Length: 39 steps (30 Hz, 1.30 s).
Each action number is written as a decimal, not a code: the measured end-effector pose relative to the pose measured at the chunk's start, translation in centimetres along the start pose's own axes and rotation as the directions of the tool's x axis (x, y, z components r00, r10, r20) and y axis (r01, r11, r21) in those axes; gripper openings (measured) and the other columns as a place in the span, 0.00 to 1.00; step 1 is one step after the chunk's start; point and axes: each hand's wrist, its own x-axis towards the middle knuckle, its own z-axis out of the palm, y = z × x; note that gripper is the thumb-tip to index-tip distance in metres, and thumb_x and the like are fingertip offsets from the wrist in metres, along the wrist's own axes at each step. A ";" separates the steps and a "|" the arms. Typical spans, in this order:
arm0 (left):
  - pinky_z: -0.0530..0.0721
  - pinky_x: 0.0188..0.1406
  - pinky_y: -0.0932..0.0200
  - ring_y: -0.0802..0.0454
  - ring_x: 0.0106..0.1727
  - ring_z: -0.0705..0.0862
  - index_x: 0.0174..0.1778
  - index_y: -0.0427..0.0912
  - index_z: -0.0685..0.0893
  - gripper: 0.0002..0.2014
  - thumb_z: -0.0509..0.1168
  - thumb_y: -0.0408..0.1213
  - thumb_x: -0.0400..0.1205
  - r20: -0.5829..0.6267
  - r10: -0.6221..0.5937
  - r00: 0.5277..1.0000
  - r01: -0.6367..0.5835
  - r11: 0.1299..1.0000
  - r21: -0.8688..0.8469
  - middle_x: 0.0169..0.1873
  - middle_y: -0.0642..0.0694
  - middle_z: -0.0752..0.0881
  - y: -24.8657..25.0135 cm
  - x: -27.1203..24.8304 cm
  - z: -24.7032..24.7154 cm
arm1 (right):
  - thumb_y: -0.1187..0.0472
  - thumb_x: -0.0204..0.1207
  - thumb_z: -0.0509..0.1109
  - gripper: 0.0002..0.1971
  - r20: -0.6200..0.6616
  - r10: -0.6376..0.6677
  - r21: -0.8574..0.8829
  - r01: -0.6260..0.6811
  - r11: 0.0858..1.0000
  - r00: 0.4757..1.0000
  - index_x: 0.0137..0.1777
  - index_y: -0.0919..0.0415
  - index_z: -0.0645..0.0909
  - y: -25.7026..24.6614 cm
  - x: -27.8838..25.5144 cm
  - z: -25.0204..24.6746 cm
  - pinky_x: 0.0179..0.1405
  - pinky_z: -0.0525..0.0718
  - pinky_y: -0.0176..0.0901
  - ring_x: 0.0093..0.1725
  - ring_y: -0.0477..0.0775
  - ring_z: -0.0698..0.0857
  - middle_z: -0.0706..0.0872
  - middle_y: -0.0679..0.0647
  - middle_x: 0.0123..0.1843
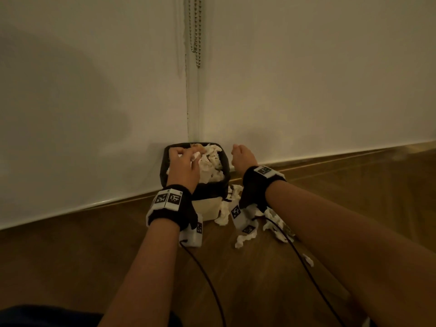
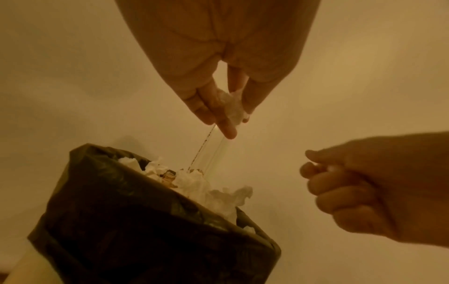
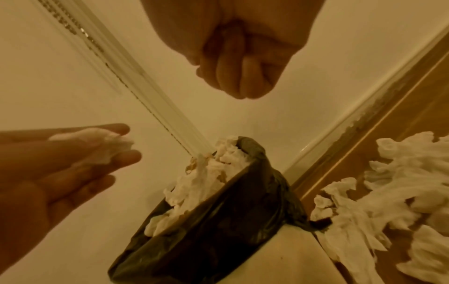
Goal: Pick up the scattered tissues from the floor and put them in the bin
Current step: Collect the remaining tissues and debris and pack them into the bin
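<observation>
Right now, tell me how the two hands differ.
The left hand pinches a crumpled tissue in its fingers; the right hand is curled into a fist, and nothing shows in it. The left hand is above the open bin; the right hand is beside the bin, near the wall. Both wear black wristbands with markers.

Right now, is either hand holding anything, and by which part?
The left hand pinches a small crumpled white tissue by its bunched upper part, over the black-lined bin. The right hand is a closed fist, seemingly empty.
</observation>
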 end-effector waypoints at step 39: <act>0.69 0.73 0.41 0.40 0.81 0.55 0.79 0.58 0.58 0.37 0.66 0.27 0.78 0.814 -0.216 0.540 -0.254 0.880 0.402 0.82 0.50 0.45 -2.7 -9.0 19.0 | 0.70 0.79 0.55 0.19 -0.064 0.203 -0.298 -0.213 0.931 0.977 0.63 0.56 0.80 24.9 -2.8 -7.6 0.52 0.79 0.45 0.57 0.57 0.81 0.82 0.58 0.63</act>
